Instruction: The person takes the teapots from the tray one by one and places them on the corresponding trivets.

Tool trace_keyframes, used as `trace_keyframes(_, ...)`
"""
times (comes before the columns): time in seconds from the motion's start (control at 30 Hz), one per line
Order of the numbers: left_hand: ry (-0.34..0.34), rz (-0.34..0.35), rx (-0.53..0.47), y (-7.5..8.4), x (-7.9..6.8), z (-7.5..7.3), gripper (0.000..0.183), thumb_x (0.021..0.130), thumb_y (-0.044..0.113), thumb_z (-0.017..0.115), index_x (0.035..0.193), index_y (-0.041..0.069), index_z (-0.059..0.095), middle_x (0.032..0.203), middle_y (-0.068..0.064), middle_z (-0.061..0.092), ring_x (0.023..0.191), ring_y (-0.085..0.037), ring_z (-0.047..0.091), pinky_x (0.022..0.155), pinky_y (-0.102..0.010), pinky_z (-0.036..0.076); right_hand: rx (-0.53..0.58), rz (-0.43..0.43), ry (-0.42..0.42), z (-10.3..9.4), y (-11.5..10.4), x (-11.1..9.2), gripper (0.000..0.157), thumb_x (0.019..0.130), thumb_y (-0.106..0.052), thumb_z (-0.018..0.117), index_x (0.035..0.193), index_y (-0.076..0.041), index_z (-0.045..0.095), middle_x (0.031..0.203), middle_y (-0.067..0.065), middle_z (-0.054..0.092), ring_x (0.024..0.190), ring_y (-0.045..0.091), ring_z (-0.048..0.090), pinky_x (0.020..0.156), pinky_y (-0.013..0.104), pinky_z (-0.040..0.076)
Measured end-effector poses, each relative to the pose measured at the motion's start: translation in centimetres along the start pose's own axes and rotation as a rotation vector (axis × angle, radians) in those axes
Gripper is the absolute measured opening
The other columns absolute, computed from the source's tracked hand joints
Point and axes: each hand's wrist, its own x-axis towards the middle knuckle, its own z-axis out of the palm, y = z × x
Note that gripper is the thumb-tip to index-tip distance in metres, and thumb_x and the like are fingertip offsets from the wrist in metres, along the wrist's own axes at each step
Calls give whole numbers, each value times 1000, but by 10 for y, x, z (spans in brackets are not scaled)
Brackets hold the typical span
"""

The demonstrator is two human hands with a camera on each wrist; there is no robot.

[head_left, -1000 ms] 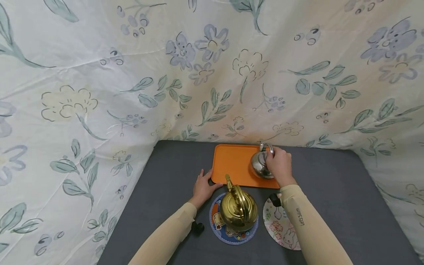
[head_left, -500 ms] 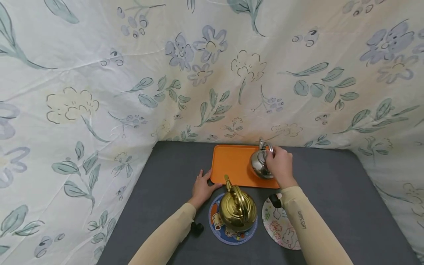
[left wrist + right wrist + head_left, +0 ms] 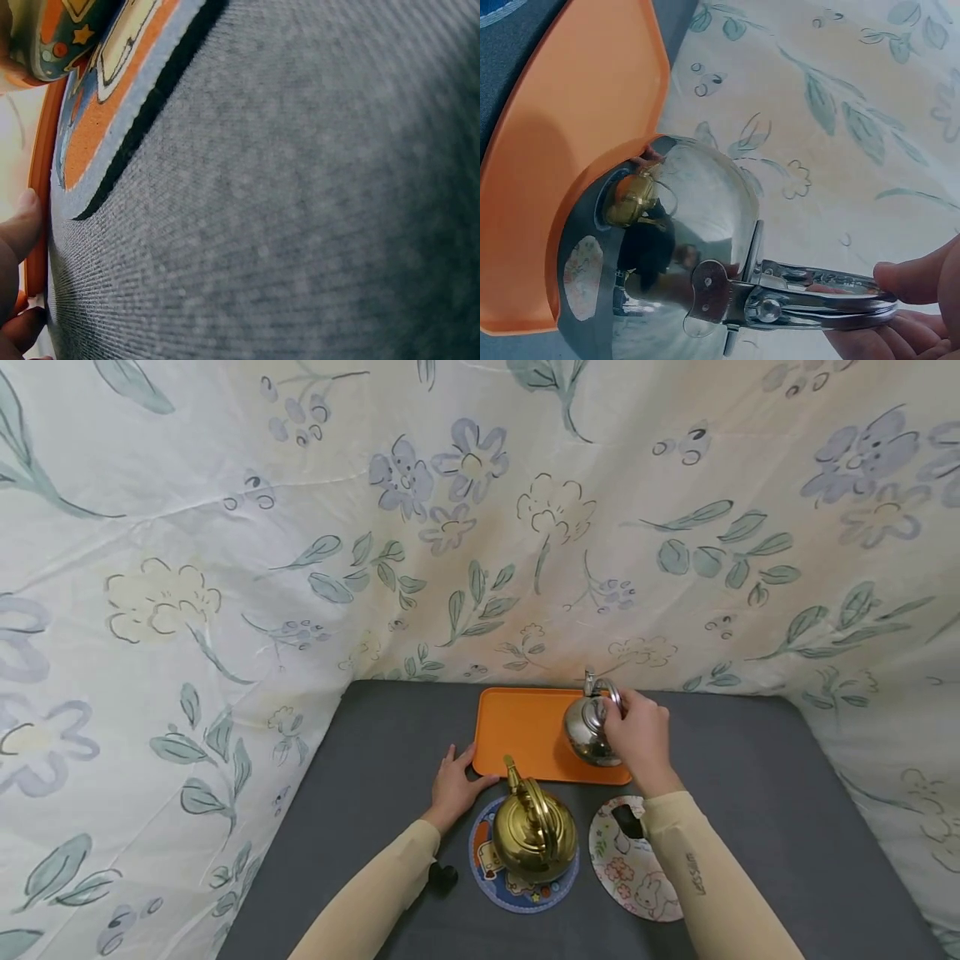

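My right hand (image 3: 641, 739) grips the arched handle (image 3: 825, 304) of a shiny silver kettle (image 3: 587, 731). The kettle is at the right part of an orange tray (image 3: 513, 727); whether its base touches the tray, I cannot tell. At the tray's front left corner, my left hand (image 3: 453, 785) rests with fingers spread along the left side and the thumb (image 3: 21, 225) against the front rim. A gold kettle (image 3: 534, 839) stands in front of the tray, to the right of my left hand. Beneath it lies a round blue patterned mat (image 3: 483, 881).
A round white mat with flowers and a rabbit (image 3: 630, 881) lies partly under my right forearm. Dark grey cloth (image 3: 750, 793) covers the table. Floral fabric (image 3: 555, 568) hangs close behind the tray and at both sides.
The silver kettle's spout has risen slightly in view, and my right hand has shifted a little to the right, still holding the handle. My left hand stays at the tray corner.
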Motion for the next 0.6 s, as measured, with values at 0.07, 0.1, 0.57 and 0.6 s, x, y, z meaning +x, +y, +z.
trace_keyframes(0.07, 4, 4, -2, 0, 0, 0, 81, 84, 48, 80, 152, 16, 49, 156, -14, 45, 149, -43, 30, 111, -64, 36, -2, -1, 1, -3, -1, -2, 19, 97, -15, 67, 92, 3, 71, 72, 18, 71, 60, 33, 64, 56, 46, 50)
trace_keyframes(0.1, 1, 1, -3, 0, 0, 0, 81, 84, 48, 80, 152, 16, 49, 156, -13, 45, 150, -42, 29, 112, -63, 35, -2, -2, 1, -5, -2, -2, 19, 97, -14, 67, 91, 2, 71, 69, 17, 70, 58, 32, 63, 54, 45, 49)
trace_keyframes(0.57, -7, -3, -8, 5, 2, -3, 82, 85, 49, 78, 153, 17, 47, 159, -20, 39, 148, -45, 31, 110, -62, 38, 6, -25, 8, -21, -6, -20, 24, 98, -16, 67, 109, 4, 74, 72, 14, 73, 53, 24, 60, 56, 45, 50)
trace_keyframes(0.6, -9, -4, -6, 5, 2, -2, 82, 85, 50, 78, 153, 17, 47, 159, -21, 38, 147, -46, 32, 110, -62, 38, 8, -24, 11, -22, -6, -22, 23, 98, -16, 67, 109, 4, 74, 72, 14, 73, 54, 24, 61, 57, 46, 50)
